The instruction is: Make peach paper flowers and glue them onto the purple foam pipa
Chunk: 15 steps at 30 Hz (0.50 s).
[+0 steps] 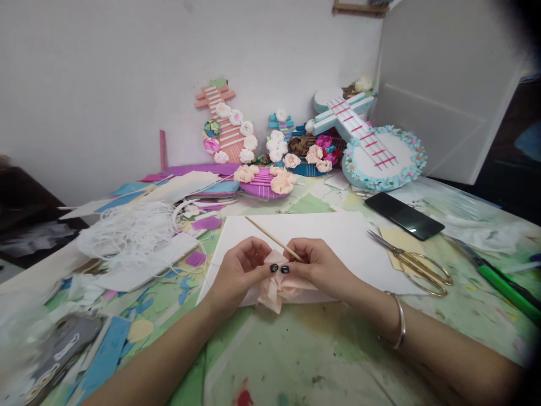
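— Far left of the table (321, 349)?
— Tangle of white cord (127, 228), heaped over white offcuts. Blue paper scraps (105, 349) nearer the front edge.

— Against the back wall?
— Pink guitar-shaped craft (226, 127) with paper roses, leaning upright. Just right of it and lower, purple disc (262, 183) lying flat under peach flowers.

— Left hand (240, 265)?
— Fingers curled in, thumb and forefinger closed on the left side of the peach paper piece (281, 285).

— Location of that piece?
— Between both hands, over the near edge of the white sheet (346, 237), lower folds hanging past that edge onto the green-stained tabletop.

— Wooden stick (273, 238)?
— Slanting up and to the left over the white sheet, lower end pressed against the peach paper.

— Right hand (321, 265)?
— Nearly closed, fingertips pinching the stick's lower end together with the paper. Tips of both hands touching. Silver bangle (399, 321) on the wrist.

— Further right?
— Gold-handled scissors (416, 262), blades shut, partly on a yellow card, near the right hand but apart from it. Behind, black phone (403, 215), face up. Behind that, blue-and-white guitar craft (376, 149), tilted against the wall. At the far right edge, green-handled tool (507, 287).

— Obstructions?
— Only the hands' own fingers, hiding the middle of the peach paper.
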Available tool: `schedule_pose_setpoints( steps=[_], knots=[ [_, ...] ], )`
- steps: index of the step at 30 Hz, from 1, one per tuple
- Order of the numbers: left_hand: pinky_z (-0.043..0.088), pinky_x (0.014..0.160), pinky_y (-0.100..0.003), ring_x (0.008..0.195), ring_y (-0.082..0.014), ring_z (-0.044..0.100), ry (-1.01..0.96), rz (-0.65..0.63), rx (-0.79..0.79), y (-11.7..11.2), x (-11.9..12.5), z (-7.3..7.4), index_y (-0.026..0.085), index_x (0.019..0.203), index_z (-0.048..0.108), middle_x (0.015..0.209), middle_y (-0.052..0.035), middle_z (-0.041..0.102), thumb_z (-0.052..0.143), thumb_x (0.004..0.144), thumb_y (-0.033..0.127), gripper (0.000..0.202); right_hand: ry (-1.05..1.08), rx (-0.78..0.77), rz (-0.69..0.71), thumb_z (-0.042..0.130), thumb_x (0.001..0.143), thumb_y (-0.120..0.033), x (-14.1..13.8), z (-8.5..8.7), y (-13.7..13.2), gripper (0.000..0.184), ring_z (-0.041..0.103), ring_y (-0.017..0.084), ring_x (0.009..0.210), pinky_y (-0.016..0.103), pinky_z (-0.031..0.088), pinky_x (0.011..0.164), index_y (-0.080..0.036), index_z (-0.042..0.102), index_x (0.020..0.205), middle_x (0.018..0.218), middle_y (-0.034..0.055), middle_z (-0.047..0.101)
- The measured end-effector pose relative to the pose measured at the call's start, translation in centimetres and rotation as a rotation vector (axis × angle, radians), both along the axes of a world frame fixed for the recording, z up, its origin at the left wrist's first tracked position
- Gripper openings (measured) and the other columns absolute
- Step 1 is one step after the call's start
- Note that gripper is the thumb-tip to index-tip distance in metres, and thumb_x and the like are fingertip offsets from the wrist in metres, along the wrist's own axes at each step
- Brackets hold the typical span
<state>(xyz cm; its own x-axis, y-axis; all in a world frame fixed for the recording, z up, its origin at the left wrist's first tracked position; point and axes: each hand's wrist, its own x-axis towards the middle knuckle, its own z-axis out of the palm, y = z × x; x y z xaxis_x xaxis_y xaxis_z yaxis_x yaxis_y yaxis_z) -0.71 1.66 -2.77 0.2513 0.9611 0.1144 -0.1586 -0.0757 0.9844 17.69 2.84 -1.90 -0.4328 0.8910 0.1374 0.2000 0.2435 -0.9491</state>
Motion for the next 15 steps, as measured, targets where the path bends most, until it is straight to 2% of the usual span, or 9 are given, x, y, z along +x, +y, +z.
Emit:
schedule_pose_setpoints(
  steps=[7,11,15],
  knots=[
    [0.047,0.057,-0.020,0.063,-0.0105,0.059,-0.066,-0.045,-0.110,0.08,-0.16,-0.18,0.016,0.081,0.055,0.072,0.0004,0.063,0.080,0.064,0.022,0.031,0.023,-0.041,0.025,0.062,0.074,-0.023,-0.05,-0.03,0.04,0.013,0.044,0.010,0.059,0.021,0.033,0.054,-0.016,0.052,0.070,0.061,-0.0043,0.048],
    [0.046,0.056,-0.020,0.060,-0.0100,0.060,-0.045,-0.038,-0.147,0.17,-0.28,-0.08,0.016,0.081,0.056,0.071,0.0012,0.063,0.082,0.061,0.023,0.034,-0.057,0.022,-0.024,0.063,0.072,-0.019,0.07,-0.03,0.06,0.011,0.043,0.009,0.058,0.020,0.032,0.053,-0.017,0.053,0.068,0.059,-0.0048,0.048],
    [0.048,0.059,-0.022,0.064,-0.0122,0.062,0.024,-0.023,-0.170,0.09,-0.21,0.14,0.015,0.085,0.061,0.076,-0.0009,0.064,0.081,0.062,0.025,0.032,-0.179,0.126,-0.065,0.063,0.072,-0.018,0.01,0.20,-0.27,0.010,0.040,0.008,0.056,0.019,0.029,0.050,-0.017,0.055,0.067,0.057,-0.0057,0.047]
  ],
)
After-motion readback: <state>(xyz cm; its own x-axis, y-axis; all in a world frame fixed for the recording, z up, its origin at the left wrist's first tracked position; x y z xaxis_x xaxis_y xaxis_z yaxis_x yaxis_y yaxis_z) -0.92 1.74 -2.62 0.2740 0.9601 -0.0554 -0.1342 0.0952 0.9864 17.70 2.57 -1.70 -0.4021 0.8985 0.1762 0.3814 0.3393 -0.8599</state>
